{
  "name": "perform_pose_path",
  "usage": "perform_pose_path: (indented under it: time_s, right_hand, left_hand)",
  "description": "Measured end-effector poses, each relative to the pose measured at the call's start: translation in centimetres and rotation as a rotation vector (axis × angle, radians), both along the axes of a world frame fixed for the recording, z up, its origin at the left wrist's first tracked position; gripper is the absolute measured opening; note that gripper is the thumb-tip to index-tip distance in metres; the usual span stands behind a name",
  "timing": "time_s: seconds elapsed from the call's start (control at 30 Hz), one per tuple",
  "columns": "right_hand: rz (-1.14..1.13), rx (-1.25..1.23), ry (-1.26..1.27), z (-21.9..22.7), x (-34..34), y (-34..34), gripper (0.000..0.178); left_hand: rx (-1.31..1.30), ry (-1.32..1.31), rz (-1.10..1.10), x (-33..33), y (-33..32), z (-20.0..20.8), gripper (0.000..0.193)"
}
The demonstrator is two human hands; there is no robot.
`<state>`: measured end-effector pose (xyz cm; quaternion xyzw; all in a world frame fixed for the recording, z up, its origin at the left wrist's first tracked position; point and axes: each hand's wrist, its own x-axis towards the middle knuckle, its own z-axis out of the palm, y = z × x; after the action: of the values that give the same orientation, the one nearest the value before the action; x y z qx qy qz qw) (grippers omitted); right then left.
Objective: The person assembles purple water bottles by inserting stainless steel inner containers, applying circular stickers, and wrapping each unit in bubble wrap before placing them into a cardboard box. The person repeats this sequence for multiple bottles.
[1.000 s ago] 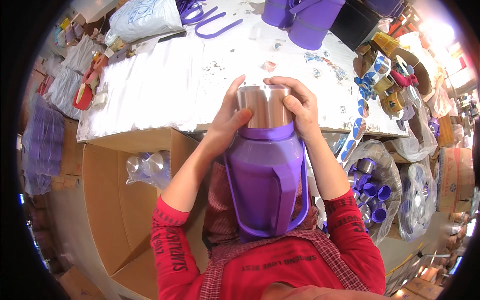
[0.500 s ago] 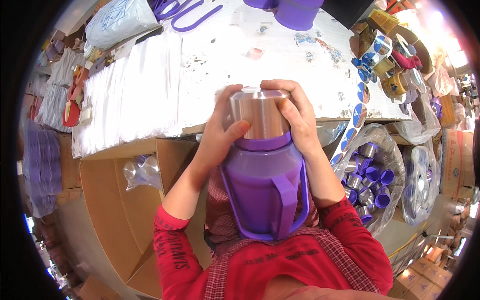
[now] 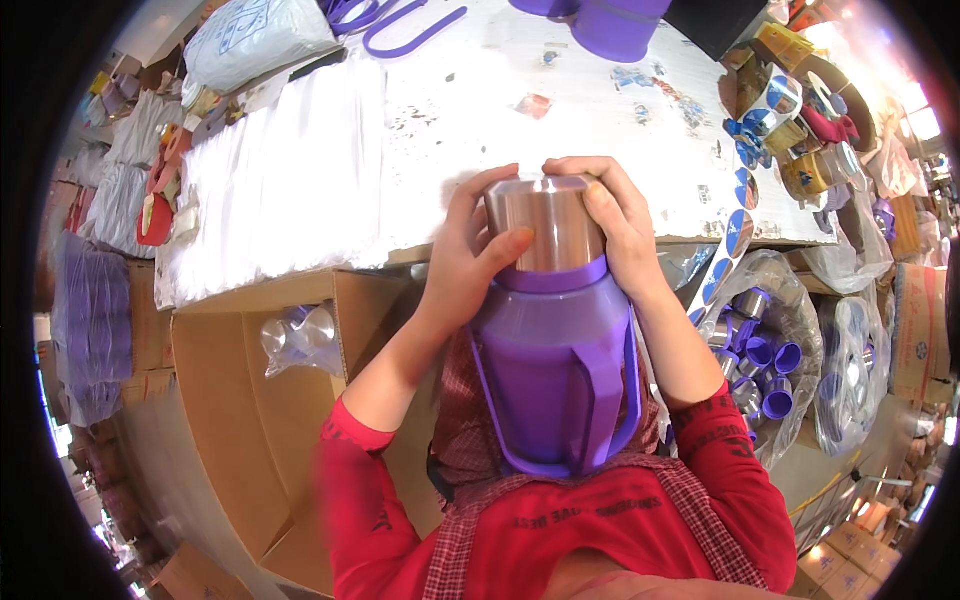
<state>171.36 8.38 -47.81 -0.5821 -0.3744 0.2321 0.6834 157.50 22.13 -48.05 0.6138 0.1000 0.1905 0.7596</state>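
Note:
A large purple vacuum jug with a side handle and a purple carrying strap leans against my apron, its top away from me. A brushed steel cup lid sits on its neck, above a purple collar. My left hand wraps the lid's left side, the thumb lying across its front. From the right, my right hand curls over the lid, thumb pressed near its top edge. Both hands are closed on the lid.
Ahead is a white worktable with a stack of white sleeves, purple straps and purple containers. An open carton stands at left. A bag of steel-and-purple cups sits at right, beside a hanging sticker strip.
The whole scene has shifted slightly right in the picture. Both thumbs have moved a little up on the steel lid; both hands still grip it.

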Motion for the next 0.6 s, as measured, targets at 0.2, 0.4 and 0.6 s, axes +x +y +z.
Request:
perform_pose_path:
  time_s: [0.2, 0.4, 0.6]
  right_hand:
    - [0.02, -0.069, -0.028, 0.1, 0.3, 1.4, 0.041]
    - [0.062, 0.127, 0.243, -0.9, 3.7, 1.3, 0.059]
    - [-0.123, 0.058, 0.515, -6.6, 5.0, 2.5, 0.048]
  left_hand:
    - [0.052, 0.119, -0.02, 0.2, 2.8, -0.8, 0.05]
    - [0.542, 0.222, 0.838, 3.9, 22.7, -4.9, 0.027]
    - [0.741, 0.769, 0.883, 2.8, 31.5, -13.3, 0.028]
